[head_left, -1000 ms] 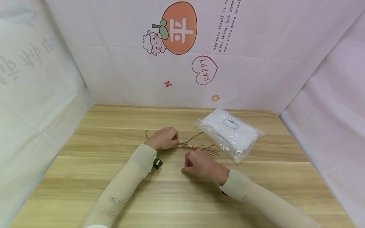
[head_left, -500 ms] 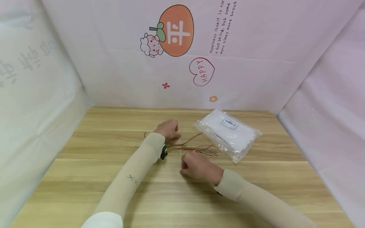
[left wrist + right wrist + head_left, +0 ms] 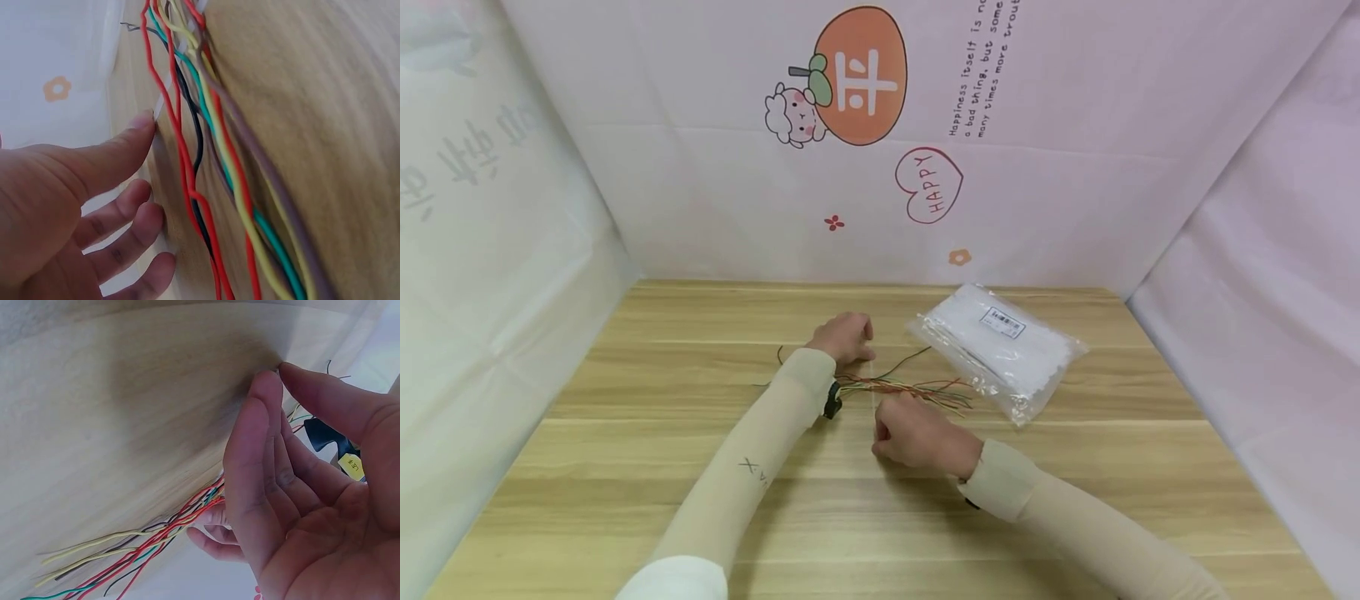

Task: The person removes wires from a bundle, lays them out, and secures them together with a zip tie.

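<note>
A loose bundle of thin red, yellow, green, black and brown wires [image 3: 891, 387] lies across the middle of the table. Crossing the bundle is a narrow translucent white strip, a cable tie [image 3: 159, 107]. On the far side of the wires, my left hand [image 3: 842, 337] pinches one end of it at the thumb tip. My right hand [image 3: 917, 429] is on the near side, thumb and forefinger pressed together where the strip's other end runs in; that end is hidden by the fingers. In the right wrist view the wires [image 3: 150, 547] pass beyond my right hand.
A clear plastic bag [image 3: 1003, 350] of white contents with a barcode label lies behind and right of the wires. White printed cloth walls [image 3: 722, 200] enclose the wooden table [image 3: 850, 517] at the back and both sides.
My left hand has moved slightly away from me, past the wires to their far side, and the white strip between the hands now shows. My right hand has barely moved.
</note>
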Demonstrator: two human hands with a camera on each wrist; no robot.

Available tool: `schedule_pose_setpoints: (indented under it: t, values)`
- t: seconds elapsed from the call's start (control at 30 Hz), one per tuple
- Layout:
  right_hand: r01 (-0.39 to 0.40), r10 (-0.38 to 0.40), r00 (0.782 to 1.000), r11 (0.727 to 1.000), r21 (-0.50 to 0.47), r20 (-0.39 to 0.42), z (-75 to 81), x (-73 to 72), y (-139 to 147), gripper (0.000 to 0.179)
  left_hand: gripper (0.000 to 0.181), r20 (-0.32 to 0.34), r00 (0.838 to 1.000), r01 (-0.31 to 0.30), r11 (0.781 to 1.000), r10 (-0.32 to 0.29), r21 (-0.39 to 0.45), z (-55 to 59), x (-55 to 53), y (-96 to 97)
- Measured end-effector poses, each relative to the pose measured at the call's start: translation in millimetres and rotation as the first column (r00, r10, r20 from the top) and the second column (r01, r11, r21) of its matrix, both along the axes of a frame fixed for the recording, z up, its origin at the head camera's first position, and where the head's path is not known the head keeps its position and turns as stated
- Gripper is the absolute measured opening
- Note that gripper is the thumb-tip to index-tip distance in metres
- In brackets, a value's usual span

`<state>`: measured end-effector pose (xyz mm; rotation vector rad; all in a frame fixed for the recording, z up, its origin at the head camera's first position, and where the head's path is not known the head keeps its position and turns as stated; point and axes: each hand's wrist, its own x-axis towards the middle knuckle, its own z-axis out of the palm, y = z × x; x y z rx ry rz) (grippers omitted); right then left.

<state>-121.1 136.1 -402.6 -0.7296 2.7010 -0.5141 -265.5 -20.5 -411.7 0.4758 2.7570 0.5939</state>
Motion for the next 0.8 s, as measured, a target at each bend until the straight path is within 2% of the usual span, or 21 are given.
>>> schedule_pose_setpoints:
  t: [0.17, 0.33, 0.5, 0.63, 0.8]
  values:
    - [-0.008, 0.008, 1.0, 1.0, -0.011, -0.009, 0.4, 0.5, -1, 0.014, 0.034, 0.01, 1.0, -0.01, 1.0, 0.01, 0.016, -0.5, -1.3, 1.9]
    - [-0.021, 0.02, 0.999, 0.999, -0.035, -0.026, 1.1, 4.8, -3, 0.028, 0.036, 0.021, 1.0, 0.006, 0.999, -0.007, 0.041, 0.9, 0.6, 0.0]
    - [-0.031, 0.027, 0.995, 0.999, -0.044, -0.098, 3.9, 8.6, -3, 0.038, 0.031, -0.004, 0.999, 0.04, 0.992, -0.04, 0.119, 0.9, 6.4, -0.4]
    - [-0.025, 0.009, 0.978, 0.997, -0.073, -0.211, 8.7, 8.3, -2, 0.042, 0.03, 0.001, 0.999, 0.036, 0.968, -0.037, 0.246, -4.6, 6.0, 1.8]
    - [0.007, -0.049, 0.955, 0.99, -0.142, -0.293, 16.7, 2.0, -3, 0.031, 0.027, -0.007, 1.0, 0.01, 0.931, -0.008, 0.365, -10.2, 3.8, 0.2]
